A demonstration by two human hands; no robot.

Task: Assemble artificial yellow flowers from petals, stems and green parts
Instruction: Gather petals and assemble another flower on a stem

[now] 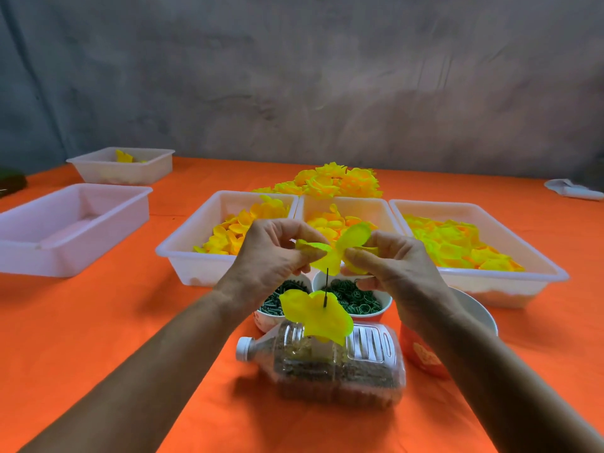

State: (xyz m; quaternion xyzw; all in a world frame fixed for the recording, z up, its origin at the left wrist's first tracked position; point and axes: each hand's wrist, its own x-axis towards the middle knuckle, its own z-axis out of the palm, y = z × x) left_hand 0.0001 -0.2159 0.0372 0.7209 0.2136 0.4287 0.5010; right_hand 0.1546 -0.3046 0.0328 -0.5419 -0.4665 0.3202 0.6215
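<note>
Two hands, left (274, 253) and right (385, 263), each grip pinching one yellow petal (330, 256) over a stem (326, 291)

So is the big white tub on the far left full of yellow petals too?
No, that near-left tub looks empty, while the tubs behind the hands hold yellow petals.

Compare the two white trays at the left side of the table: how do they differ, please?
The near left tray looks larger in this view and stands closer to the person; the far left tray looks smaller and stands further back. In the near left tray no petals are visible, while the far left tray shows a few yellow petals inside. Both are white rectangular plastic trays, upright on the orange tablecloth, and neither hand touches them.
</note>
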